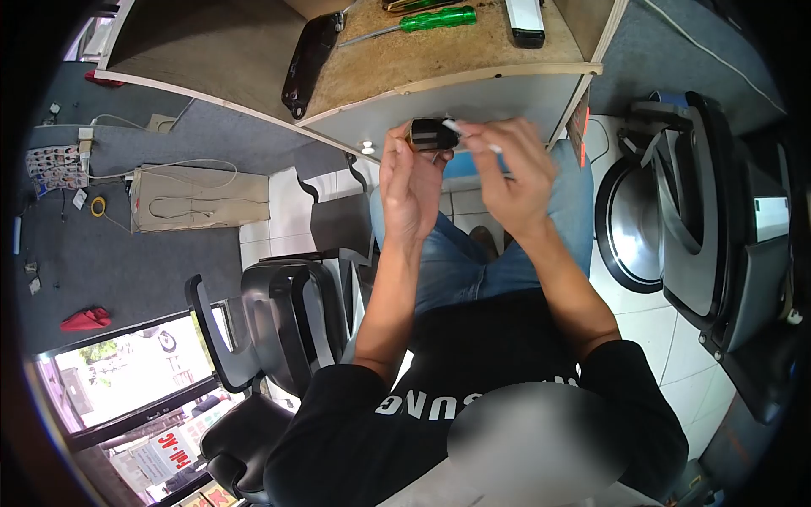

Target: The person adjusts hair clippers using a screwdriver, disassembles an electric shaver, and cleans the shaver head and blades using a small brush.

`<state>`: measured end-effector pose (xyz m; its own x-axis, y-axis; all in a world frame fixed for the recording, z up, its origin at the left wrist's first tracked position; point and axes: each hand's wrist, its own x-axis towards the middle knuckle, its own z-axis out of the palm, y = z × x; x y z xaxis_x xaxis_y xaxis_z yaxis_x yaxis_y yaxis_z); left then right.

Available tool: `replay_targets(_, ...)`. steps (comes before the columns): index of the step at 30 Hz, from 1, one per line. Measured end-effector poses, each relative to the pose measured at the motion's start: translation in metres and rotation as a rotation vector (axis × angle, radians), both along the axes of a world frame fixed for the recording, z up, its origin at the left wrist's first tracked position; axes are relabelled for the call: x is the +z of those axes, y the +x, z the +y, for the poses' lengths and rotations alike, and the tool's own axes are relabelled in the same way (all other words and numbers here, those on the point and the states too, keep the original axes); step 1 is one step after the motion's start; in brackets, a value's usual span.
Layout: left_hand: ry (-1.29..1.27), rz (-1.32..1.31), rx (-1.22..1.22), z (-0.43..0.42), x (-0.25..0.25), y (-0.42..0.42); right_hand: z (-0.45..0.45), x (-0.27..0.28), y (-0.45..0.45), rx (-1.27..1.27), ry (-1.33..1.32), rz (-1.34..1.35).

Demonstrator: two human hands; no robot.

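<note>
My left hand (pixel 409 188) is wrapped round a small black device (pixel 432 134) with a gold-coloured edge, held up at the bench's front edge. Close on its right, my right hand (pixel 517 173) pinches a thin white item (pixel 454 127) whose tip is at the device's right end. What exactly the white item is cannot be made out. Above them on the worn brown bench top (pixel 397 72) lie a green-handled screwdriver (pixel 438 19), a black elongated part (pixel 312 63) at the left and a white-and-black object (pixel 525 21) at the right.
Black chairs stand at the left (pixel 291 317) and right (pixel 718 220). A cardboard box (pixel 199 198) and a red cloth (pixel 85 318) are on the grey surface at the left. White cables run there. The bench's wooden edge (pixel 448 83) is just above my hands.
</note>
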<state>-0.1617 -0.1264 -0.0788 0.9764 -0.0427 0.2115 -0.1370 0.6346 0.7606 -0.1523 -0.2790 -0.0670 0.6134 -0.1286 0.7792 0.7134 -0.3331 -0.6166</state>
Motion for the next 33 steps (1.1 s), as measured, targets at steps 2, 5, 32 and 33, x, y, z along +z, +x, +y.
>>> replay_targets(2,-0.004,0.031,-0.011,-0.001,-0.003,-0.002,0.001,0.003,-0.001,0.053,-0.063,-0.011)
replay_targets(5,-0.024,0.029,-0.011,-0.002,-0.005,0.000,0.005,0.000,0.001,-0.048,-0.098,0.002)
replay_targets(32,0.244,-0.158,0.103,0.005,-0.016,0.001,-0.007,0.009,-0.002,-0.067,-0.060,0.318)
replay_targets(33,0.230,-0.158,0.075,0.005,-0.014,0.001,-0.007,0.007,-0.001,-0.064,-0.133,0.304)
